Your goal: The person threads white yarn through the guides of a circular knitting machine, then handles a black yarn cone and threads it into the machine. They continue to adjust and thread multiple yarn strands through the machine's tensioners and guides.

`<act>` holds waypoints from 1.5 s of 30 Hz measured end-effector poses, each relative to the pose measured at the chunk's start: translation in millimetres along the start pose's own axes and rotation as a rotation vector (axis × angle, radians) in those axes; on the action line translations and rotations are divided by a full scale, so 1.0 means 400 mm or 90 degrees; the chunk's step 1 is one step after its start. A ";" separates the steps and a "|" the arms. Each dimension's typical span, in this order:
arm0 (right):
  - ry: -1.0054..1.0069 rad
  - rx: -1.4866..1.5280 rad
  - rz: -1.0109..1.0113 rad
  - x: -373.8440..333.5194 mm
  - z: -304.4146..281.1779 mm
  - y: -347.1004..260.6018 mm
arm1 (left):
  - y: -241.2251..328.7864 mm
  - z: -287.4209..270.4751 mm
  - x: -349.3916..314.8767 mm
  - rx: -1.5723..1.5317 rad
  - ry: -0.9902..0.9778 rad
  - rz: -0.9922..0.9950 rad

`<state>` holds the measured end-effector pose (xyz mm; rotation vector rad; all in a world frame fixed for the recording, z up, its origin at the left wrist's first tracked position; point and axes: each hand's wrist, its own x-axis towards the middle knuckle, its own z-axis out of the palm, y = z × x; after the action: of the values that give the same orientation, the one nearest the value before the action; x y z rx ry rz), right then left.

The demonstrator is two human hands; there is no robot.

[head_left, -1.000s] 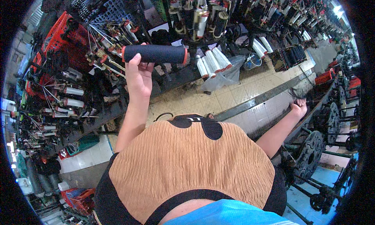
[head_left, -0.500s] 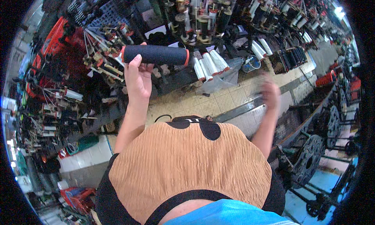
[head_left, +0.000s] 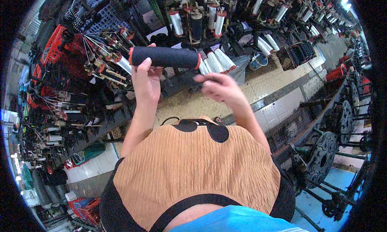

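A black yarn bobbin (head_left: 167,57) with orange-red ends lies crosswise in my left hand (head_left: 146,76), which is closed round its left part with the thumb in front. My right hand (head_left: 221,88) is just below and to the right of the bobbin's right end, apart from it. Its index finger stretches left, the other fingers are loosely bent, and slight motion blur softens the tips. No thread between hand and bobbin can be made out. Behind the right hand, several white bobbins (head_left: 219,59) with orange-red ends lie together beside a clear plastic bag (head_left: 240,68).
Yarn carriers with upright white bobbins (head_left: 176,23) stand ahead on the machine. A blue-rimmed bucket (head_left: 258,61) and a crate of black bobbins (head_left: 299,54) are at the right. Dark gear wheels (head_left: 322,157) line the right side; a red crate (head_left: 52,46) is far left.
My right hand has swung left from the far right to near the bobbin's end. The left hand has shifted slightly right, still holding the bobbin.
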<state>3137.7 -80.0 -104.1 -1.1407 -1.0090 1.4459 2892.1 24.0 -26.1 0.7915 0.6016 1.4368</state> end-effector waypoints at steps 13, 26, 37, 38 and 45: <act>0.447 0.203 -0.328 -0.115 -0.246 -0.088 | 0.026 -0.049 -0.008 -0.007 -0.030 0.010; 0.119 -0.058 0.032 -0.010 -0.022 -0.120 | -0.002 -0.038 0.060 -0.095 -0.244 -0.167; 0.112 -0.742 -0.200 0.042 -0.171 -0.224 | -0.250 0.125 0.060 0.730 -0.635 0.060; 0.113 -0.792 -0.216 0.050 -0.199 -0.218 | -0.275 0.132 0.061 0.730 -0.582 0.075; 0.126 -0.885 -0.184 0.163 -0.392 -0.126 | -0.446 0.160 0.105 0.761 -0.409 0.075</act>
<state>3297.2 -3.2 -97.8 -1.8843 -1.9994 0.2140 3056.2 64.8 -121.3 2.1392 0.8900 0.7134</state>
